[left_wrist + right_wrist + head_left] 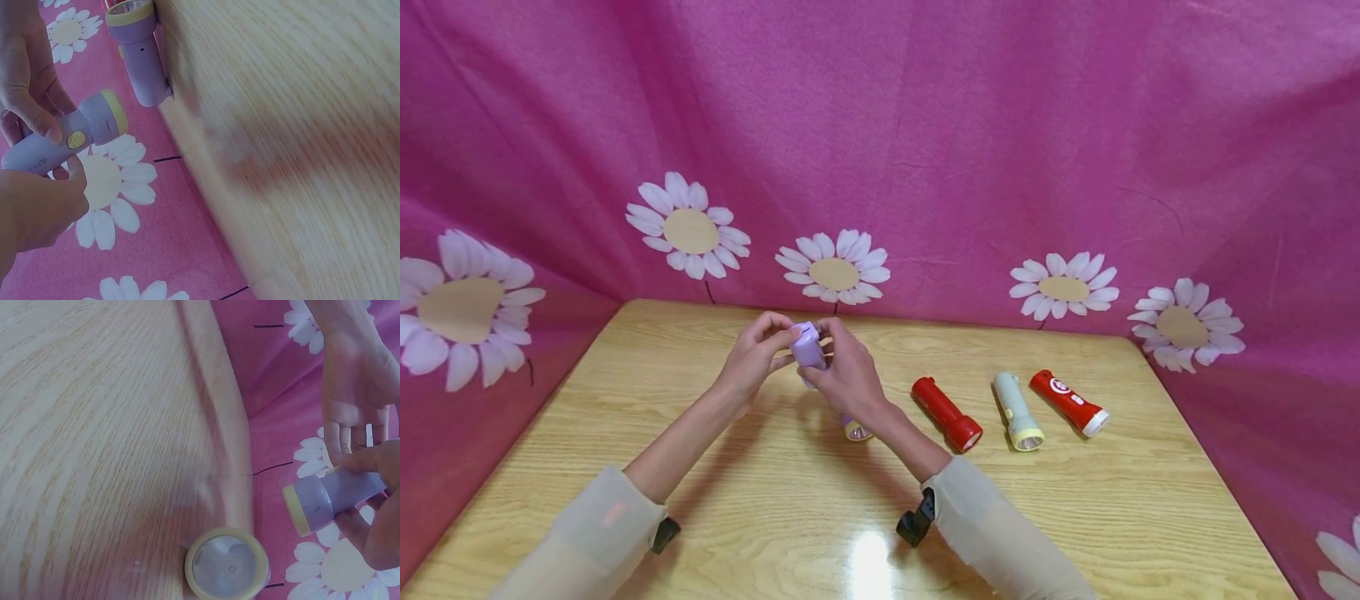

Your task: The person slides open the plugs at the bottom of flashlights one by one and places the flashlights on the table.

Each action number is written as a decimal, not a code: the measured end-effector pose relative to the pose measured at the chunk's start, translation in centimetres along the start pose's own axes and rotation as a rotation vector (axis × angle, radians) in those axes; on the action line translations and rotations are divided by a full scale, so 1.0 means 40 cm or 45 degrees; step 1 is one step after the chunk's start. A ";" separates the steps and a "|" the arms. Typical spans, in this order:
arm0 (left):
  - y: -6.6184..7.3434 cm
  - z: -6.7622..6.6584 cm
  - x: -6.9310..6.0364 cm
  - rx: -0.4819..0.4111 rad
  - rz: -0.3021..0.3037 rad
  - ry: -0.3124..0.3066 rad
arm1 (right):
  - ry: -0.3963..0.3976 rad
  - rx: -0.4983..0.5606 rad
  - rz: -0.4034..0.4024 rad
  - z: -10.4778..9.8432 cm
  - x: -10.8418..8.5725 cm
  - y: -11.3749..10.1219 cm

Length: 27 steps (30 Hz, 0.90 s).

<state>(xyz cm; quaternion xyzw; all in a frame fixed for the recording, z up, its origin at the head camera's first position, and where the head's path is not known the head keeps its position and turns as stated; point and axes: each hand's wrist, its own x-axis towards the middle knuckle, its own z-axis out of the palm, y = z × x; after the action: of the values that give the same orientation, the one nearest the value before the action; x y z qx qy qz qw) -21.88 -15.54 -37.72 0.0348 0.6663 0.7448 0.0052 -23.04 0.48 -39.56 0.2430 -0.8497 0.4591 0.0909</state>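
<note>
Both hands hold a purple flashlight [808, 348] above the table, its yellow-rimmed head [112, 114] and yellow switch [76, 139] showing in the left wrist view. My right hand [850, 371] grips the body, thumb near the switch. At the tail end, my left hand [752, 358] pinches it with thumb and fingers; part of this grip is hidden. Below the hands a second purple flashlight [145, 72] lies on the table, mostly covered by the right hand in the head view. Its yellow-rimmed lens [228, 565] faces the right wrist camera.
To the right on the wooden table [760, 517] lie a red flashlight [946, 414], a pale grey flashlight with a yellow rim [1018, 411] and a red-and-white flashlight [1069, 402]. A pink cloth with daisies [925, 167] walls the back and sides.
</note>
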 end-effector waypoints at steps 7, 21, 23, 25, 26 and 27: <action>-0.005 0.001 0.000 -0.013 -0.017 0.004 | 0.004 0.003 0.010 0.002 -0.003 0.001; -0.007 0.006 -0.002 0.000 -0.027 0.020 | -0.038 -0.031 0.035 -0.003 -0.003 -0.001; -0.008 0.005 -0.003 0.002 -0.037 0.019 | -0.045 -0.042 0.042 -0.002 -0.003 0.000; -0.009 0.004 -0.004 0.002 -0.050 0.017 | -0.051 -0.055 0.044 -0.001 -0.002 0.001; -0.010 0.003 -0.004 0.002 -0.057 0.015 | -0.053 -0.060 0.044 0.000 -0.002 0.002; -0.010 0.003 -0.005 0.000 -0.064 0.015 | -0.055 -0.065 0.044 0.000 -0.002 0.002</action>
<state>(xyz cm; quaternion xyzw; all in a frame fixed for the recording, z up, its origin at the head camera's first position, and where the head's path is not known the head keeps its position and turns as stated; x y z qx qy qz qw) -21.70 -15.40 -38.13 0.0138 0.6671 0.7445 0.0199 -23.02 0.54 -39.65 0.2356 -0.8670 0.4333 0.0706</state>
